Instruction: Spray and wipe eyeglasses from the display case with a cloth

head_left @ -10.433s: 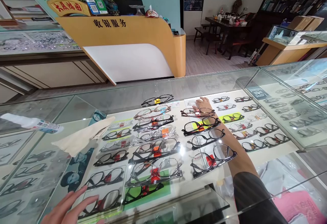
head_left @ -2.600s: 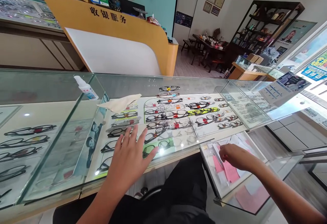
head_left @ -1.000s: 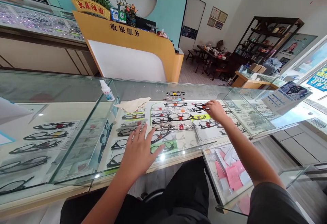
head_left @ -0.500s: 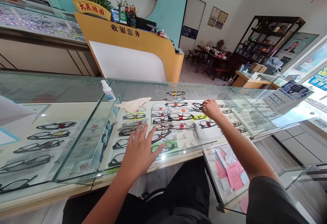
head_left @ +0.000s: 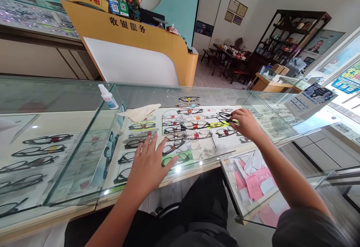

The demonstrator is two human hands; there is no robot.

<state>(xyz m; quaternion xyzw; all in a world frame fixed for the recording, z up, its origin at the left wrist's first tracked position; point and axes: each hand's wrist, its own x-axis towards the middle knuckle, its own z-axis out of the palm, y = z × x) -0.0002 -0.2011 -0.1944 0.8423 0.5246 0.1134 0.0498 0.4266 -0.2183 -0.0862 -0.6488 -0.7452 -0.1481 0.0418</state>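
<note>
My right hand (head_left: 246, 124) is over the right part of the glass display counter (head_left: 209, 157), its fingers closed on dark-framed eyeglasses (head_left: 224, 116). The fingers cover part of this frame. My left hand (head_left: 148, 167) lies on the counter's near side, palm down, with fingers spread and nothing in them. Around it are several pairs of eyeglasses, including a pair over a green card (head_left: 184, 158). A row of clear and dark frames (head_left: 196, 125) with red tags runs between my hands. Beyond my left hand is a beige cloth (head_left: 140, 113).
A white spray bottle (head_left: 108, 97) stands left of the cloth. To the right, a folded display card (head_left: 311, 98) stands on the counter. Below my right forearm an open drawer (head_left: 236, 211) holds pink and white papers. A cashier desk (head_left: 132, 57) is beyond the counter.
My right hand has moved right and slightly nearer with the eyeglasses, which now angle differently. My left hand stays spread on the counter. The whole view has shifted slightly.
</note>
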